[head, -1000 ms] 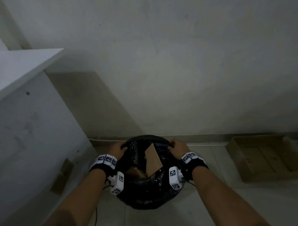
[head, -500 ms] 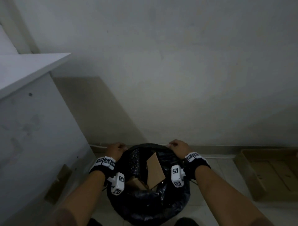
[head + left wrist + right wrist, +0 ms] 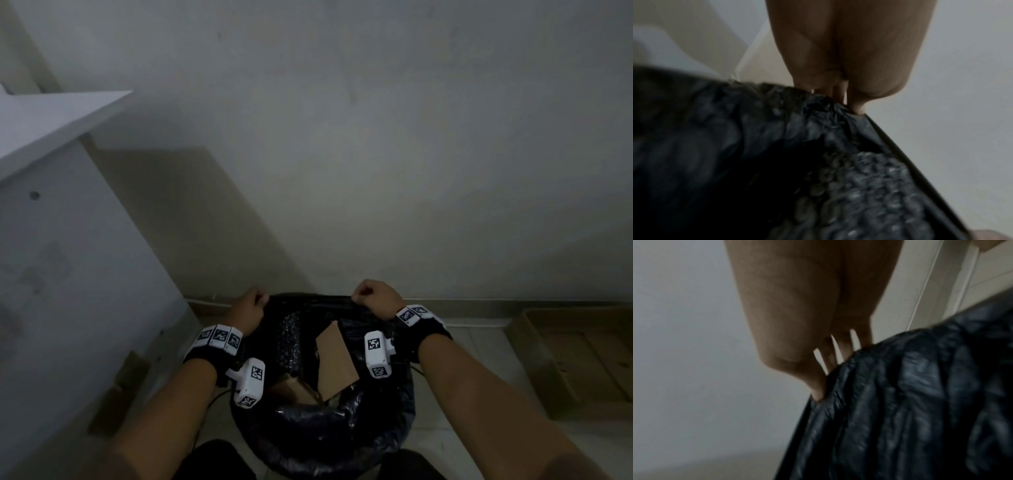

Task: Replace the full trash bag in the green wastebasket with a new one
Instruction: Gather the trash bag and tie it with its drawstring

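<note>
Both hands, left [image 3: 248,310] and right [image 3: 375,298], now pinch the bag [image 3: 325,421] rim wider apart, risking cardboard [image 3: 334,363] tearing it.

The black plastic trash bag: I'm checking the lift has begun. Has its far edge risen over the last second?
Yes. The black plastic trash bag edge, gripped by the left hand and right hand, now overlaps the baseboard; earlier it sat below it.

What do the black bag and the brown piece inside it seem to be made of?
The black bag looks like thin glossy plastic film: it wrinkles finely and shines where both hands, the left hand and the right hand, pinch its edge. The brown piece seems to be matte cardboard: flat, stiff, with straight edges.
</note>
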